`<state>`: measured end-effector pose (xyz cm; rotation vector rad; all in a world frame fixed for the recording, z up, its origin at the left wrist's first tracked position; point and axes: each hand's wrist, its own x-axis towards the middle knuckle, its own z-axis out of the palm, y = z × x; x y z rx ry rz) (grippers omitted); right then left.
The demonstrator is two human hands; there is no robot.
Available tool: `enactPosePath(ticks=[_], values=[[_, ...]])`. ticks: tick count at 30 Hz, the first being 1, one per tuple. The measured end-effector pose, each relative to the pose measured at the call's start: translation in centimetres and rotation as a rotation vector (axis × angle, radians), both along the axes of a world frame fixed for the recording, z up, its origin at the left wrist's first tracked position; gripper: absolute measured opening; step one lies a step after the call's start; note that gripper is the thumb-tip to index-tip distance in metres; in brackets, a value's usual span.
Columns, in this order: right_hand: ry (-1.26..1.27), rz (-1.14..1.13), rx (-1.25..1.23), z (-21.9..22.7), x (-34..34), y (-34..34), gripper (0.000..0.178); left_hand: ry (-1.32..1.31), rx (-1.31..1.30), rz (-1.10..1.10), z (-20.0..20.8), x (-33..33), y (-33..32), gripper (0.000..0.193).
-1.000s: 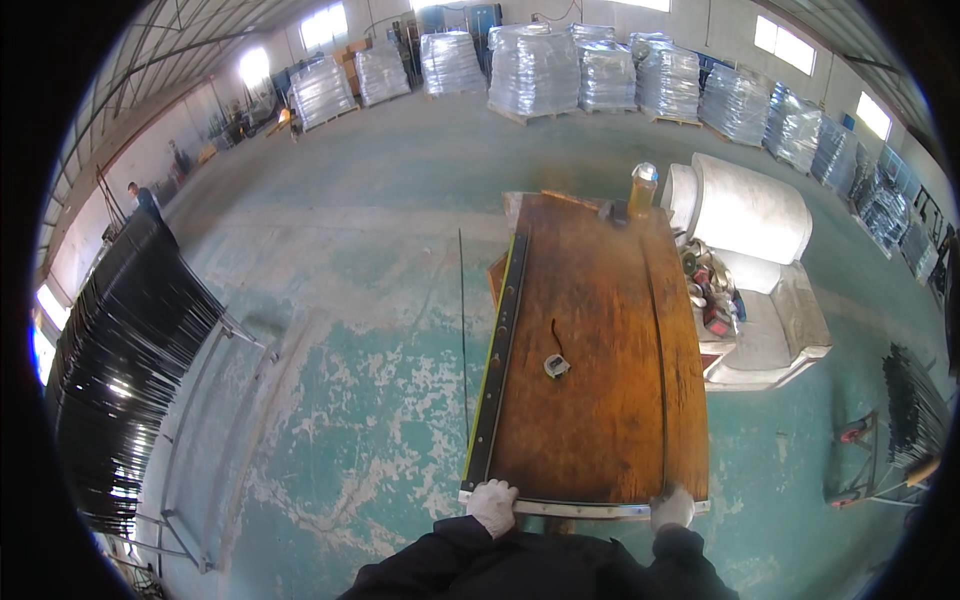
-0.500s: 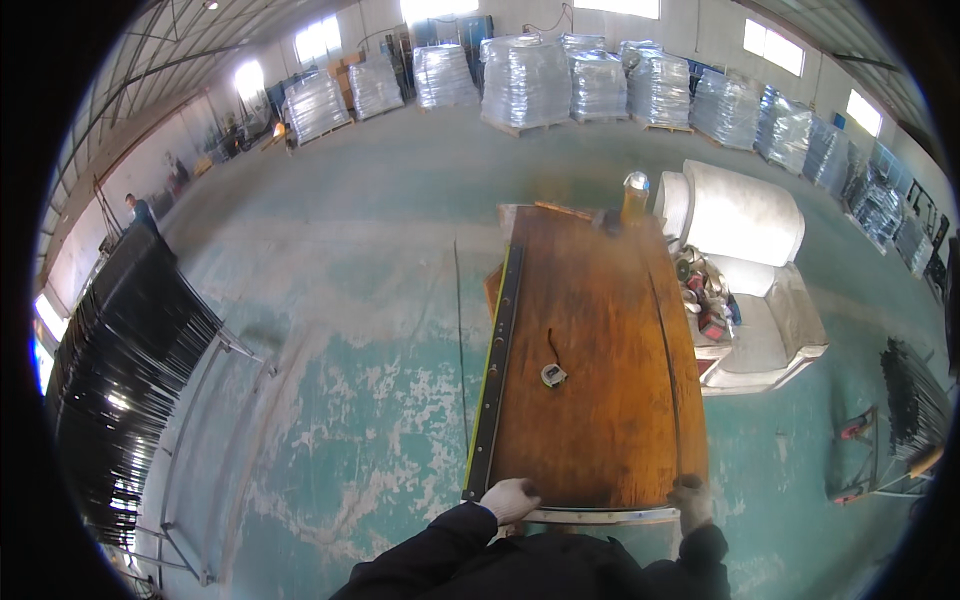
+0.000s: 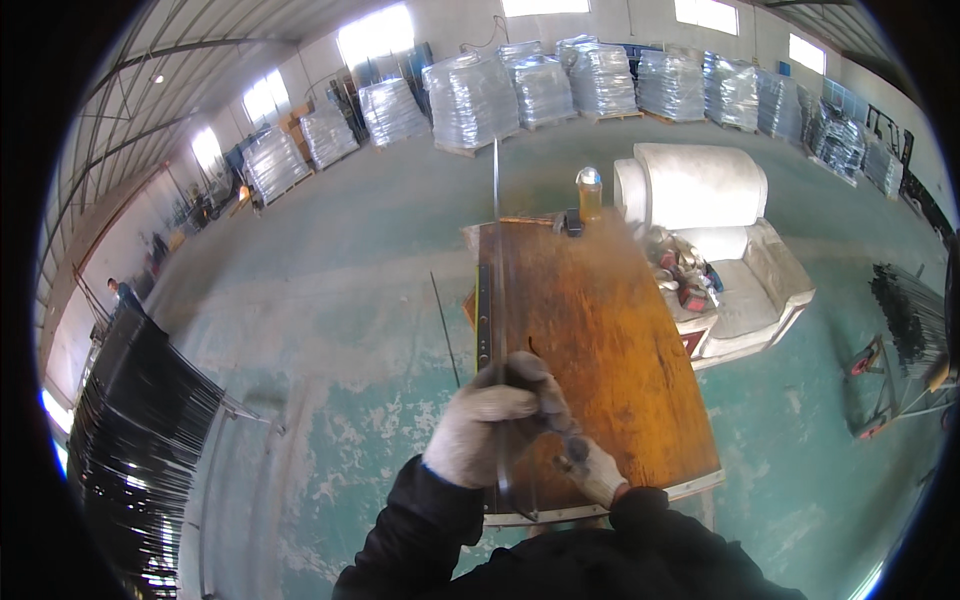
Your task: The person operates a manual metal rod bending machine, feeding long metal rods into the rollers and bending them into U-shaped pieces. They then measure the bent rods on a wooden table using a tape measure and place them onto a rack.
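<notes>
My left hand (image 3: pixel 485 415), in a whitish work glove, is raised over the near left part of a brown wooden table (image 3: pixel 640 390). Its fingers are closed round a long thin metal strip (image 3: pixel 498 210), which stands up in the view past the table's far edge. Close beside it on the right, my right hand (image 3: pixel 597 474), also gloved, is closed low over the table's near edge; what its fingers hold is blurred. Along the table's left side lies a black rail (image 3: pixel 484 330) with holes and a yellow edge. The left hand hides much of the tabletop beyond it.
A bottle of yellow liquid (image 3: pixel 590 195) and a small dark object (image 3: pixel 573 223) stand at the table's far end. A worn white armchair (image 3: pixel 745 260) holding tools adjoins the right side. Black rods on a rack (image 3: pixel 140 400) stand left, near another person (image 3: pixel 122 293). Wrapped pallets (image 3: pixel 475 100) line the back.
Both hands have left the table's near corners and come together. The left has risen and now holds the metal strip. The whole view has shifted, so the surroundings appear further left.
</notes>
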<state>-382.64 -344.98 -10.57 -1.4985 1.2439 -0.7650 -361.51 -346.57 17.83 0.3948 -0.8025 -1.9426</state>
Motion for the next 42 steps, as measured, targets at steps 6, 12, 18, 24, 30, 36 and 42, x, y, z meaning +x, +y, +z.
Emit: enactPosePath(ticks=[6,12,18,24,30,36,42], values=[[0.220,0.328,-0.314,-11.3,-1.0,1.2,0.027,0.146,0.002,0.100,1.5,5.2,2.5,0.035],[-0.129,-0.707,0.248,-11.4,-11.0,-1.3,0.028,-0.651,0.160,0.381,-8.0,9.6,3.2,0.045],[0.361,-0.824,0.143,-13.9,-17.1,-1.3,0.032,-1.252,0.291,0.474,-26.9,9.0,3.8,0.041],[0.548,-0.840,-0.083,-15.0,-18.0,-2.3,0.027,-1.845,-0.057,0.467,-36.3,7.0,5.5,0.042],[0.871,-0.589,0.031,-12.0,-16.6,2.3,0.050,-1.847,-0.626,0.348,-38.1,5.0,7.1,0.036],[0.847,-0.681,0.090,-12.6,-16.8,5.9,0.041,-1.870,-0.845,0.144,-38.1,3.7,9.5,0.017],[0.796,-0.754,0.064,-13.9,-17.9,4.0,0.033,-2.002,-0.849,0.041,-38.9,3.7,6.1,0.016]])
